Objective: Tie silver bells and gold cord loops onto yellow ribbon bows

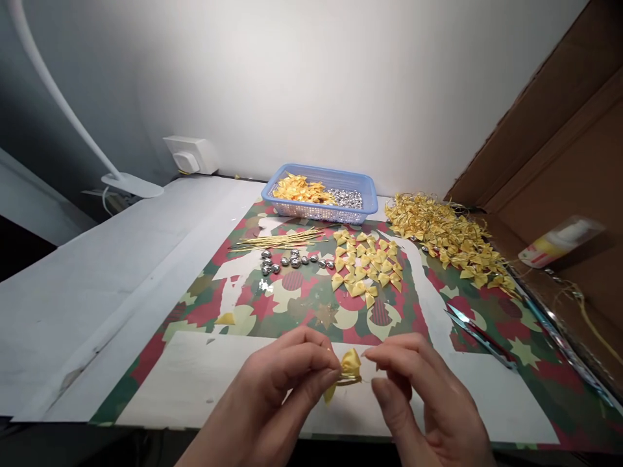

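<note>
Close to the table's front edge, my left hand is closed in a pinch on a yellow ribbon bow. A gold cord lies against the bow's lower side, its end pointing toward my right hand. Part of the bow is hidden behind my left fingertips. My right hand is just right of the bow, thumb and forefinger apart with a gap between them. A very fine strand seems to reach from the cord toward that thumb, too thin to make out clearly.
Yellow bows, silver beads and gold cords lie mid-table. Behind stands a blue basket of bows and beads. At right are thread snips, a heap of corded bows and a bottle by cardboard.
</note>
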Demonstrator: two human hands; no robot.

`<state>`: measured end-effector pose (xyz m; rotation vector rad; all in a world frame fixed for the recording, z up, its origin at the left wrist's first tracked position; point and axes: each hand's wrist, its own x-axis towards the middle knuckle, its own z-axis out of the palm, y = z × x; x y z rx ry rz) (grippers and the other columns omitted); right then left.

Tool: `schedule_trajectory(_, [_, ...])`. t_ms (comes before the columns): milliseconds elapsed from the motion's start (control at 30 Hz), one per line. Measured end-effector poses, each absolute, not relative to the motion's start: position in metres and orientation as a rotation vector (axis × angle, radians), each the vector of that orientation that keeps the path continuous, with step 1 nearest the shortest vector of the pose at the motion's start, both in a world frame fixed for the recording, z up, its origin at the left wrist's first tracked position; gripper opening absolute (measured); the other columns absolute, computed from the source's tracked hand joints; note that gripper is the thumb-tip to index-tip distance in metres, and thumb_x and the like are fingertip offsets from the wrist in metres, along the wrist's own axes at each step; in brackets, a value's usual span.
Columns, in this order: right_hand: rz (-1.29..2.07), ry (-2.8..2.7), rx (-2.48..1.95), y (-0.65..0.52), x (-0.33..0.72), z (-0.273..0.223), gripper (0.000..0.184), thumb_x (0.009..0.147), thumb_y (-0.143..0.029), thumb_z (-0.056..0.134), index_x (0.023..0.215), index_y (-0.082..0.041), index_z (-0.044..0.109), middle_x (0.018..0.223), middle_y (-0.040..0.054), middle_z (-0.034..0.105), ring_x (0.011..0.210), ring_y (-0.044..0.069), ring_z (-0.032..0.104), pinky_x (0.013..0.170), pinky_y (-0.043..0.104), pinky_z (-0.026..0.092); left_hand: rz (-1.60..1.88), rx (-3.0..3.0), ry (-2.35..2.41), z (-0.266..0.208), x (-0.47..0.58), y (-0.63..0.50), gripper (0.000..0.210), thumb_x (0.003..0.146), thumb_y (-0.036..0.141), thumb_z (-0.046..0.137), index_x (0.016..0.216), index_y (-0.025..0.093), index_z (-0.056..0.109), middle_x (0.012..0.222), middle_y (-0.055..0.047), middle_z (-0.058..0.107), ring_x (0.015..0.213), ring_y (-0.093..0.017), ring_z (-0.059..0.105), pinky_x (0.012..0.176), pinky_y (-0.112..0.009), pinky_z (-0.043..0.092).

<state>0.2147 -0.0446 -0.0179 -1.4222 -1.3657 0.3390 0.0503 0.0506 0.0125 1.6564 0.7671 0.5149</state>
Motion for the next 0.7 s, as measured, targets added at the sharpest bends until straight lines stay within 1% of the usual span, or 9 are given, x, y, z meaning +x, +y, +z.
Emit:
schedule_trajectory(100, [0.431,-1.4,-1.364,-0.046,0.211,-0.011,0.025,0.091,-0.01,0.061,0.107,-0.028,0.068,0.092,0.0006,0.059,0.063,0.011,0.053,0.055,0.022,0.046,0.557,1.68,0.74,0.011,0.047,0.044,0.023,0.099,0.025,0.054,0.082,0.023,0.069,0.085,-0.002,0.061,0.078,-0.018,0.061,0.068,-0.025,0.049])
schedule_trajectory(167, [0.436,-1.416,-1.363,-0.045,0.21,-0.01,0.02,0.09,-0.009,0.061,0.1,-0.026,0.068,0.087,-0.0001,0.058,0.061,0.01,0.05,0.055,0.023,0.045,0.595,1.696,0.743,0.011,0.044,0.041,0.022,0.099,0.023,0.054,0.083,0.024,0.069,0.086,-0.002,0.061,0.079,-0.018,0.061,0.068,-0.024,0.049])
schedule_trajectory(267, [0.478,-1.377,-1.372,-0.042,0.207,-0.012,0.015,0.091,-0.01,0.061,0.091,-0.025,0.064,0.084,-0.0006,0.056,0.07,0.012,0.056,0.063,0.023,0.047,0.65,1.74,0.743,0.011,0.04,0.038,0.022,0.098,0.02,0.054,0.085,0.025,0.071,0.085,-0.001,0.063,0.076,-0.017,0.061,0.066,-0.023,0.049])
schedule_trajectory(367, [0.634,-1.307,-1.332,-0.04,0.204,-0.013,0.013,0.091,-0.013,0.061,0.088,-0.025,0.064,0.091,0.0009,0.06,0.086,0.016,0.063,0.075,0.026,0.05,0.69,1.786,0.722,0.012,0.037,0.037,0.024,0.096,0.016,0.054,0.086,0.026,0.073,0.086,0.0,0.067,0.074,-0.015,0.063,0.064,-0.021,0.049])
schedule_trajectory(400, [0.69,-1.283,-1.308,-0.039,0.204,-0.013,0.013,0.091,-0.013,0.061,0.087,-0.025,0.064,0.092,0.001,0.06,0.089,0.016,0.064,0.076,0.026,0.05,0.699,1.792,0.716,0.013,0.036,0.037,0.024,0.096,0.016,0.055,0.086,0.026,0.074,0.087,0.0,0.067,0.073,-0.014,0.063,0.064,-0.02,0.05])
schedule_trajectory(500, [0.736,-1.218,-1.263,-0.037,0.201,-0.013,0.015,0.087,-0.011,0.064,0.081,-0.025,0.063,0.088,-0.0007,0.06,0.085,0.014,0.064,0.075,0.024,0.05,0.708,1.794,0.714,0.015,0.035,0.037,0.023,0.095,0.015,0.056,0.085,0.025,0.074,0.086,0.0,0.07,0.073,-0.014,0.066,0.065,-0.019,0.052])
schedule_trajectory(567, [0.695,-1.202,-1.268,-0.037,0.199,-0.011,0.017,0.084,-0.008,0.064,0.079,-0.024,0.063,0.085,-0.0009,0.059,0.083,0.014,0.063,0.072,0.023,0.05,0.723,1.8,0.723,0.015,0.035,0.038,0.023,0.094,0.014,0.058,0.084,0.026,0.075,0.086,0.001,0.071,0.075,-0.015,0.068,0.066,-0.019,0.053])
schedule_trajectory(700, [0.621,-1.202,-1.282,-0.035,0.194,-0.007,0.017,0.082,-0.007,0.064,0.076,-0.024,0.064,0.084,0.0001,0.06,0.083,0.015,0.064,0.071,0.023,0.051,0.796,1.846,0.742,0.015,0.036,0.035,0.025,0.092,0.011,0.058,0.085,0.028,0.075,0.086,0.002,0.071,0.076,-0.014,0.069,0.069,-0.017,0.054])
